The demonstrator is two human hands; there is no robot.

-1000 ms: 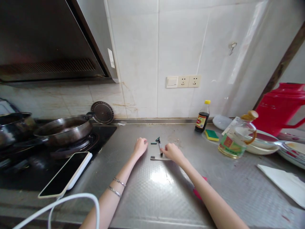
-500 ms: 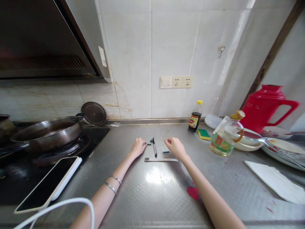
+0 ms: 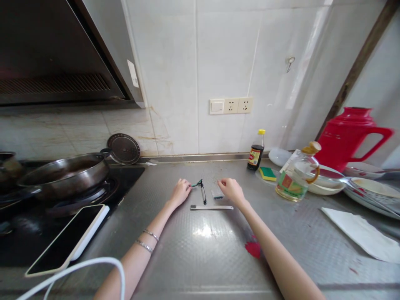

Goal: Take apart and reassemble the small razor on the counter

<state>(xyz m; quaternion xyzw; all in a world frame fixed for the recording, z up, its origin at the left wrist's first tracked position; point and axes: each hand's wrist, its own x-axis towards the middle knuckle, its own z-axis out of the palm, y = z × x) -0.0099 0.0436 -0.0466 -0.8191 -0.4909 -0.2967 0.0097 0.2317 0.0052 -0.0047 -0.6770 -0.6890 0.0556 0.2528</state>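
Observation:
On the steel counter [image 3: 206,250] my left hand [image 3: 180,191] rests with fingers curled, its tips pinching a small green piece [image 3: 196,184] that lies against the head of a black razor-like tool [image 3: 202,191]. My right hand [image 3: 231,189] lies to the right with fingers curled downward, close to a small clear packet [image 3: 216,194]; whether it holds anything I cannot make out. A thin flat grey strip [image 3: 211,207] lies just in front of both hands.
A wok [image 3: 62,173] sits on the stove at left, a phone [image 3: 67,239] with a white cable [image 3: 78,268] near the front edge. At right stand a soy bottle [image 3: 255,155], sponge [image 3: 268,173], oil jug [image 3: 295,177], red thermos [image 3: 351,137], dishes and white paper [image 3: 362,235].
My right hand let go of the black tool and moved right beside the small packet. My left hand closed on the green piece and tilted it toward the tool's head.

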